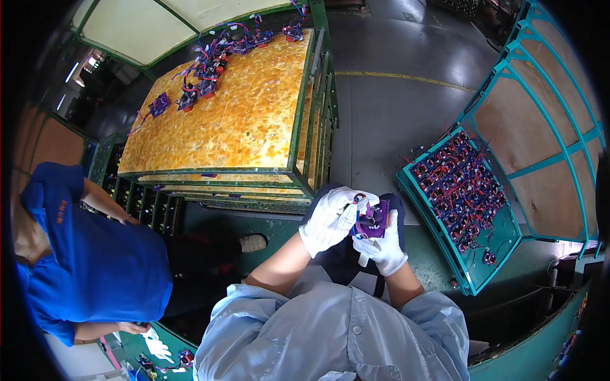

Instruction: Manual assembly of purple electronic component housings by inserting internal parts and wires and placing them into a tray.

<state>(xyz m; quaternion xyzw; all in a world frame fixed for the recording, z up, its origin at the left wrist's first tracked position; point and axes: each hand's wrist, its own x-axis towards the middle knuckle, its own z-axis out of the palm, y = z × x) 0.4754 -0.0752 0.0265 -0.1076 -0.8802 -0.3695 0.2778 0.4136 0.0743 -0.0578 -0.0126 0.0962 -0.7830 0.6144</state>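
Both my hands wear white gloves and meet in front of my body. A purple circuit board (375, 223) with dark parts and coloured wires is between them. My right hand (385, 251) grips the board from its right and lower edge. On the other side, my left hand (332, 219) is closed at the board's upper left, where red and blue wires show at its fingertips. Its fingers partly cover the wires, so exactly what they pinch is hard to make out.
A green-framed rack (298, 171) with an orange mottled top (254, 108) bears several wired boards (206, 70). At right, a teal tray cart (467, 276) holds many more. A person in a blue shirt (95, 260) stands at left, near a white glove (156, 346) on a green table.
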